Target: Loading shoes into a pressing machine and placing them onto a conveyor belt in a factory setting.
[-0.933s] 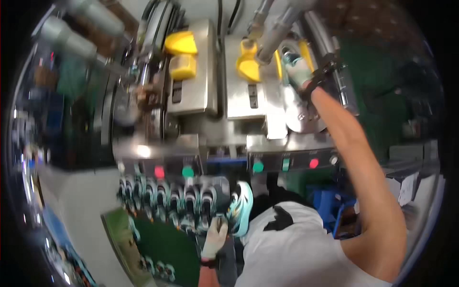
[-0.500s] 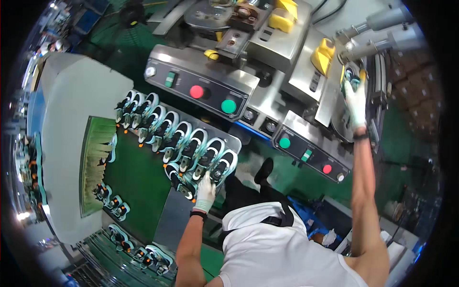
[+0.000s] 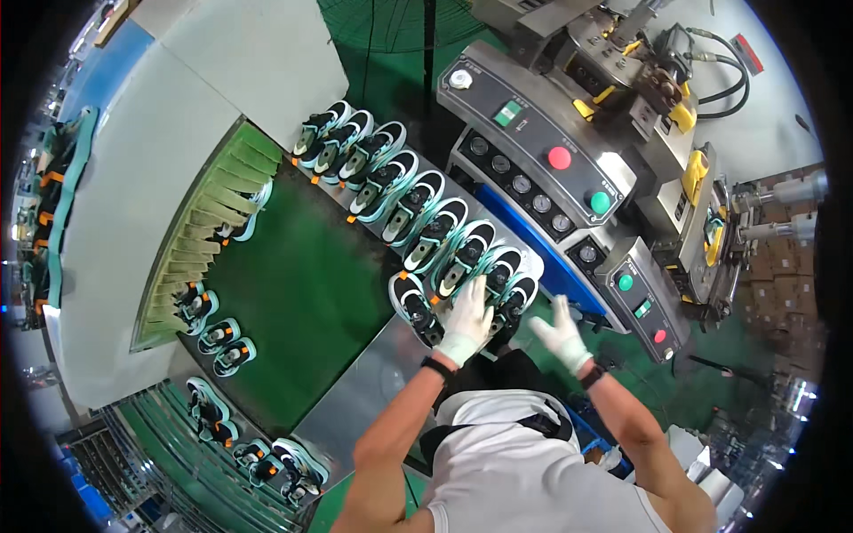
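Observation:
My left hand [image 3: 469,322], in a white glove, reaches over the near end of a row of shoes, fingers stretched out. It overlaps a black-and-white shoe [image 3: 498,265] with a teal sole; whether it touches that shoe I cannot tell. To its left lies another such shoe [image 3: 411,302], set apart from the row. My right hand [image 3: 562,330], gloved too, is held in the air right of the row's last shoe [image 3: 515,298], fingers spread and nothing in them. Most shoes in the row carry small orange tags. At the far right, a shoe [image 3: 713,229] sits in the pressing machine.
The row stands on a metal ledge [image 3: 533,259] beside a green conveyor belt [image 3: 293,284]. More shoes come past a green strip curtain [image 3: 200,240] on the left. Machine panels [image 3: 542,133] with red and green buttons rise at the right. A roller rack [image 3: 160,453] lies lower left.
My right hand has left the shoe at the machine on the right and come back beside the row. My left hand has stretched its fingers over the row's end. The view has swung right.

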`<state>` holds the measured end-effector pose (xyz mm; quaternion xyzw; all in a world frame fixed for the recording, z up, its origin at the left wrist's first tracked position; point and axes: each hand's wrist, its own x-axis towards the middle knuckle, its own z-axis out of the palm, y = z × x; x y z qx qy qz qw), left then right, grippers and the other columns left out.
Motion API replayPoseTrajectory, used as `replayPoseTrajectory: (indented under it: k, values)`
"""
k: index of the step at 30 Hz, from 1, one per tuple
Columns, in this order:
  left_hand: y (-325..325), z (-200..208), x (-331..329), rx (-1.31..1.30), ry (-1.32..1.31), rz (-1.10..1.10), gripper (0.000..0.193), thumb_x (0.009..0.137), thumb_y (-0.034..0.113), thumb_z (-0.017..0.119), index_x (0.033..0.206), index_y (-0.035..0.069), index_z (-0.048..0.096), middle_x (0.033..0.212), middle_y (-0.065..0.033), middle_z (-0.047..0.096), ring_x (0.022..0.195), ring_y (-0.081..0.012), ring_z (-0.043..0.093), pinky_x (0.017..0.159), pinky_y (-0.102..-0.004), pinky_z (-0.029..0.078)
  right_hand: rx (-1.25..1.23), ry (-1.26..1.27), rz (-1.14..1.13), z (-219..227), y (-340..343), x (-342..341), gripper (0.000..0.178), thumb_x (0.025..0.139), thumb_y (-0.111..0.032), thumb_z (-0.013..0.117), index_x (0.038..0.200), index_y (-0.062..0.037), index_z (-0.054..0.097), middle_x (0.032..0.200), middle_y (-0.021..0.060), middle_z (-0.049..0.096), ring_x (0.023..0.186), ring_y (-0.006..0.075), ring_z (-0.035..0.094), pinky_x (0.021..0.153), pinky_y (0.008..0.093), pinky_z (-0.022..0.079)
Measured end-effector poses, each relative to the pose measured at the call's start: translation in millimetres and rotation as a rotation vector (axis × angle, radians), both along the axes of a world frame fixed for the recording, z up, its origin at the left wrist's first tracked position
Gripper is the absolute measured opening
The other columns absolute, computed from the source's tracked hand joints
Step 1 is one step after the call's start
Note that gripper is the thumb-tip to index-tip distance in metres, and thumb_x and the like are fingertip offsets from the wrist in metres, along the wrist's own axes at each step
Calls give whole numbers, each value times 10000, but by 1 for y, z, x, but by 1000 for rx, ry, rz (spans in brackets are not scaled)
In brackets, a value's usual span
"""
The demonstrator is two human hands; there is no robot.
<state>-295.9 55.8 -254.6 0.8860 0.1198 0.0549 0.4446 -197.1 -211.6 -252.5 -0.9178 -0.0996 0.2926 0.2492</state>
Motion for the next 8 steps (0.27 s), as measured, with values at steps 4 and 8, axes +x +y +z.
replayPoseTrajectory:
  k: [4, 8]
  values:
    - [6, -54, 23, 74, 112, -142, 786, 937, 124, 742, 1597, -61, 357, 1496, -312, 555, 1368, -473, 561, 1140, -507, 490, 334, -119, -611, -42, 133, -55, 904, 800, -157, 878, 1523, 67, 385, 1411, 256, 607, 1322, 372, 618, 1136, 456, 499]
    - [0, -85, 36, -100, 74, -154, 792, 896, 129, 767, 1582, 10, 388, 1509, -291, 577, 1356, -474, 598, 1179, -502, 461, 118, -224, -867, -101, 133, -49, 994, 785, -261, 906, 1570, 8, 358, 1423, 270, 610, 1293, 429, 630, 1158, 502, 493]
